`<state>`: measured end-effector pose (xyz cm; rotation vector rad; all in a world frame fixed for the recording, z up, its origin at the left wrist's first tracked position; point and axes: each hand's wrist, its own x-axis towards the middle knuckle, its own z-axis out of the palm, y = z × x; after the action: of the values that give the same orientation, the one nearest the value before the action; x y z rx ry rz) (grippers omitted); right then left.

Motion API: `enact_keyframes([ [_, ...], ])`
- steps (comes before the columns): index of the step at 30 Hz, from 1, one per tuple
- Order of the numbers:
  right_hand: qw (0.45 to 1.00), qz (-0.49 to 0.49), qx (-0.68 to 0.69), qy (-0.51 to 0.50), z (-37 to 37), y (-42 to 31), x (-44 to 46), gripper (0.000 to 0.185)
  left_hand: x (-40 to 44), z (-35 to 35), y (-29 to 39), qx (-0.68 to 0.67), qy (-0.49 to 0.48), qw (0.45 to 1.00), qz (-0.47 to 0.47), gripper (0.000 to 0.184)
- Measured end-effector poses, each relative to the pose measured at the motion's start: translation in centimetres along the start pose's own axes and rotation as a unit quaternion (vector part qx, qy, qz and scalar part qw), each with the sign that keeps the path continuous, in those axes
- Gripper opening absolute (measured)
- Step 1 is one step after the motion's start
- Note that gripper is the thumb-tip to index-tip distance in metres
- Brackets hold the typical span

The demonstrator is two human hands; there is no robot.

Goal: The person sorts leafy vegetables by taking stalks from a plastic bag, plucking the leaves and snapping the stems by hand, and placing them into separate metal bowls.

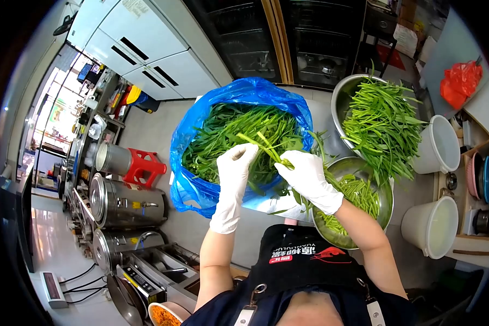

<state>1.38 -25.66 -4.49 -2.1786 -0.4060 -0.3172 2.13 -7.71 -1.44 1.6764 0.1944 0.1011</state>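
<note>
My right hand [308, 174], in a white glove, is closed around a few water spinach stalks [269, 148], their pale ends pointing up and left. My left hand [237, 165], also gloved, has its fingers pinched together at those stalks, near the ends. Both hands are over the near edge of a big blue plastic bag [193, 182] full of leafy water spinach [217, 127]. Below my right forearm, a metal bowl [384, 209] holds short cut green stems [358, 195]. Some leaves hang beneath my right hand.
A larger metal basin [339, 103] at the right is heaped with long greens [377, 119]. Two white buckets [439, 144] stand beyond it. At the left are steel pots [127, 204] and a red stool [145, 167]. White cabinets [141, 43] stand behind.
</note>
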Motion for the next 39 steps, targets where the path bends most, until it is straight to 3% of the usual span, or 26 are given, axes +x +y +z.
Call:
enact_keyframes([
  [12,0.997,0.065,0.008,-0.045,-0.8,1.7,0.5,0.025,0.0,-0.9,-2.0,0.011,-0.027,0.999,-0.027,0.017],
  [20,0.994,0.096,-0.004,-0.058,-4.0,4.4,2.6,0.026,-1.2,-0.2,-1.8,0.118,-0.125,0.984,-0.054,0.019],
  [24,0.993,0.095,-0.026,-0.061,-4.8,4.7,3.0,0.024,-1.6,1.4,-2.1,0.264,-0.150,0.952,-0.026,0.015],
  [25,0.994,0.089,-0.024,-0.063,-4.9,4.9,2.9,0.024,-1.7,1.9,-2.2,0.388,-0.131,0.910,0.061,0.016],
  [26,0.994,0.082,-0.021,-0.064,-4.8,5.1,2.8,0.024,-1.8,2.4,-2.0,0.443,-0.136,0.883,0.080,0.015],
  [28,0.995,0.066,-0.032,-0.068,-4.6,5.5,2.8,0.023,-1.4,2.3,-2.5,0.439,-0.088,0.832,0.326,0.031],
  [29,0.995,0.057,-0.045,-0.072,-4.3,5.7,2.7,0.023,-0.8,2.1,-2.5,0.439,-0.076,0.817,0.366,0.046],
  [33,0.993,-0.011,-0.088,-0.081,-3.0,5.4,2.9,0.020,1.1,1.3,0.5,0.455,0.052,0.738,0.495,0.043],
  [34,0.992,-0.034,-0.090,-0.081,-2.5,5.4,3.1,0.020,1.5,1.0,1.5,0.490,0.040,0.707,0.509,0.042],
  [36,0.990,-0.073,-0.090,-0.084,-1.7,5.1,3.4,0.019,2.2,0.7,2.0,0.519,0.005,0.695,0.497,0.031],
  [38,0.989,-0.109,-0.065,-0.071,-0.8,4.7,3.9,0.019,3.0,-0.3,0.9,0.549,-0.019,0.704,0.449,0.024],
  [39,0.988,-0.082,-0.075,-0.110,-0.4,4.7,4.4,0.020,3.3,-1.0,0.2,0.563,-0.032,0.708,0.425,0.021],
])
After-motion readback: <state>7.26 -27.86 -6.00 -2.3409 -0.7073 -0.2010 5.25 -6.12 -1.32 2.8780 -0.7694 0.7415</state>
